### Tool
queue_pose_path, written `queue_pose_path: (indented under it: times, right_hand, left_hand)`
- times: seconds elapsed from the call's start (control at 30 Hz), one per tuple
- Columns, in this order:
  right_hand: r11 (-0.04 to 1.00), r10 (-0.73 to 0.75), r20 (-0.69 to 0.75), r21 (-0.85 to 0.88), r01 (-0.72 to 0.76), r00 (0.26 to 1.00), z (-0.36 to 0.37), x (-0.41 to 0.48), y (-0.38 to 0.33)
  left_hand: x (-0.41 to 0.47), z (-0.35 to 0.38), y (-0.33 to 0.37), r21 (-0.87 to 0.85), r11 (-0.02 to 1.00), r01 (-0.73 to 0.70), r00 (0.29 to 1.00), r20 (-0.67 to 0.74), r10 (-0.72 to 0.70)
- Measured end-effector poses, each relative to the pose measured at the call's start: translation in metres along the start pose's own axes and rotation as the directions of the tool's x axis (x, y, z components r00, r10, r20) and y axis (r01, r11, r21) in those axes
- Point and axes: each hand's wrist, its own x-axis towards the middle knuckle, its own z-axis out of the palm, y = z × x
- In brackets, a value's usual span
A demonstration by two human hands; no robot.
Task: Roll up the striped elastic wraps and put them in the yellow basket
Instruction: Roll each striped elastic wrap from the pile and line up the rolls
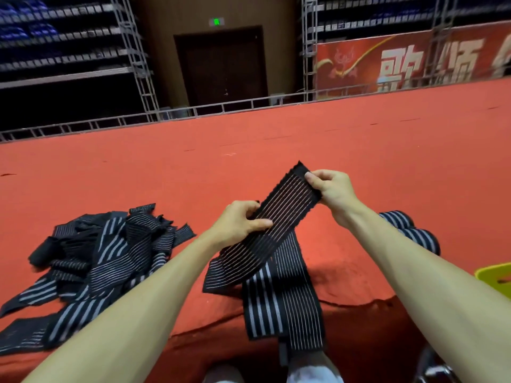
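at 6 o'clock the black wrap [265, 244] trails a broad-striped tail; left hand [237, 222] and right hand [331, 189] pinch its thin-striped length; banner [414, 59] at 1 o'clock reads "歌".

The left forearm [132, 305] and right forearm [420, 275] reach in bare from the near edge, converging toward the middle. The left hand [240, 223] sits lower and nearer, thumb on top, fingers curled under the striped wrap [279, 217]. The right hand [333, 189] is raised farther right, pinching the wrap's far end.
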Motion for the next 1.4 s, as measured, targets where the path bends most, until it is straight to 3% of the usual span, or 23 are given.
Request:
queue_pose_path:
  times: [0.13,0.43,0.57,0.73,0.93,1.1,1.4]
  right_hand:
    - [0.999,-0.043,-0.033,-0.020,0.042,0.999,0.004,-0.002,-0.014]
    - [0.993,-0.093,-0.030,-0.081,0.090,0.995,0.025,-0.009,-0.039]
    - [0.981,-0.071,-0.037,-0.181,0.064,0.997,0.012,0.005,-0.045]
    - [0.988,-0.048,-0.067,-0.150,0.037,0.997,-0.013,0.016,-0.046]
    - [0.968,0.067,-0.075,-0.235,-0.083,0.995,-0.047,0.026,-0.014]
    - [0.949,0.141,-0.088,-0.271,-0.160,0.986,-0.064,0.035,0.030]
    - [0.919,0.146,-0.078,-0.358,-0.165,0.986,-0.068,0.073,0.096]
  left_hand:
    - [-0.022,-0.012,-0.013,-0.102,0.991,0.082,0.988,0.142,-0.067]
    - [-0.043,-0.027,0.006,-0.301,0.946,0.122,0.980,0.185,-0.068]
    - [-0.039,-0.014,0.027,-0.396,0.900,0.184,0.957,0.279,-0.073]
    - [-0.027,0.017,0.054,-0.546,0.800,0.248,0.898,0.439,0.021]
    - [-0.011,0.066,0.067,-0.518,0.781,0.347,0.832,0.554,-0.003]
    - [0.004,0.129,0.036,-0.347,0.872,0.345,0.871,0.464,-0.159]
    - [0.037,0.150,-0.020,-0.087,0.966,0.244,0.956,0.191,-0.225]
